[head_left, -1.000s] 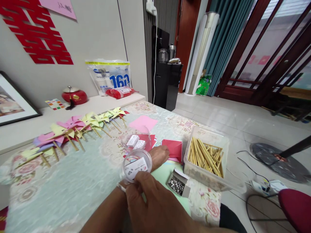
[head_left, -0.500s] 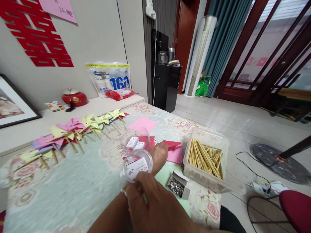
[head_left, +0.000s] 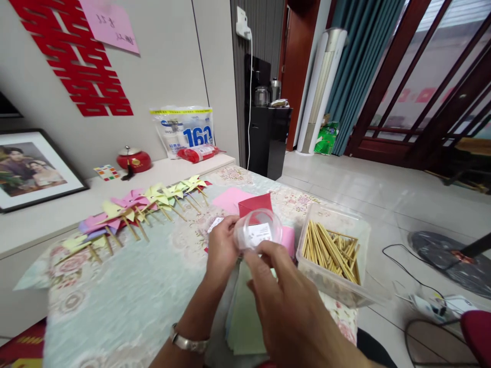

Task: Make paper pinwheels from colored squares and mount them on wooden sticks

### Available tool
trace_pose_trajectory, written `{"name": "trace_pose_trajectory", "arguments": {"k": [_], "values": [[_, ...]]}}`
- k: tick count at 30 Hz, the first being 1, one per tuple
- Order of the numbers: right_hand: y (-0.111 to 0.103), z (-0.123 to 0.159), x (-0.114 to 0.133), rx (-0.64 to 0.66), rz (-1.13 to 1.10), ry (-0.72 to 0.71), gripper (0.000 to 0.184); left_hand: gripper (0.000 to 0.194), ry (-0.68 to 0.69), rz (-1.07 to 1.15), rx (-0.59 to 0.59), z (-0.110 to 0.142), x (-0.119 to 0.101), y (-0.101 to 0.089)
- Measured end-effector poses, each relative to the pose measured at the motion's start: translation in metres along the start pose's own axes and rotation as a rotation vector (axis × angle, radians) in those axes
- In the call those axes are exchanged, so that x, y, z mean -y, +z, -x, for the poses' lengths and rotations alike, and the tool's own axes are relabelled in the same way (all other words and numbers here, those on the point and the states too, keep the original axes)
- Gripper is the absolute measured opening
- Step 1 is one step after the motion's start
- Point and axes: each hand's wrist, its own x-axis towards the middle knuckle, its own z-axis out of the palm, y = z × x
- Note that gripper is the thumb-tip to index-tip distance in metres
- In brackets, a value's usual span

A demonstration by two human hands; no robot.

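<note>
My right hand (head_left: 291,291) pinches the near rim of a clear round plastic tub (head_left: 276,225), which is tilted and has a white printed card or small box showing through it. My left hand (head_left: 224,245), with a silver bracelet on its wrist, is closed at the tub's left edge. A red paper sheet (head_left: 255,203) stands out just behind the tub, by my left fingertips; it seems held there, though the grip is partly hidden. Pale green paper sheets (head_left: 245,322) lie beneath my hands. Pink paper (head_left: 288,239) shows to the right of the tub.
A clear bin (head_left: 337,291) of bamboo sticks (head_left: 326,250) stands on the right. Paper pinwheels (head_left: 132,199) lie in a row at the left. A pink sheet (head_left: 232,199) and a small white box (head_left: 215,223) lie on the flowered tablecloth (head_left: 153,286).
My left hand has drawn back leftward from the paper stack, and the red sheet has shifted left with it. My right hand has carried the tub rightward, covering the small box of tacks.
</note>
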Motion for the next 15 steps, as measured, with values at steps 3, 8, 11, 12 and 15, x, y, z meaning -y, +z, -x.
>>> {"name": "trace_pose_trajectory", "arguments": {"k": [3,8,11,12,15], "values": [[0.002,-0.003,-0.005,-0.026,0.105,0.023,0.039,0.026,-0.105,0.048,-0.006,0.01,0.003,-0.025],[0.013,-0.015,-0.009,0.263,0.268,0.203,0.038,0.028,-0.141,0.048,-0.183,0.036,0.012,-0.059],[0.02,-0.025,-0.011,0.421,0.325,0.235,0.039,0.028,-0.167,0.096,-0.286,0.052,0.023,-0.071],[0.023,-0.028,-0.013,0.457,0.338,0.239,0.038,0.027,-0.173,0.119,-0.307,0.056,0.028,-0.073],[0.033,-0.033,-0.02,0.522,0.375,0.262,0.038,0.027,-0.171,0.21,-0.352,0.066,0.04,-0.076]]}}
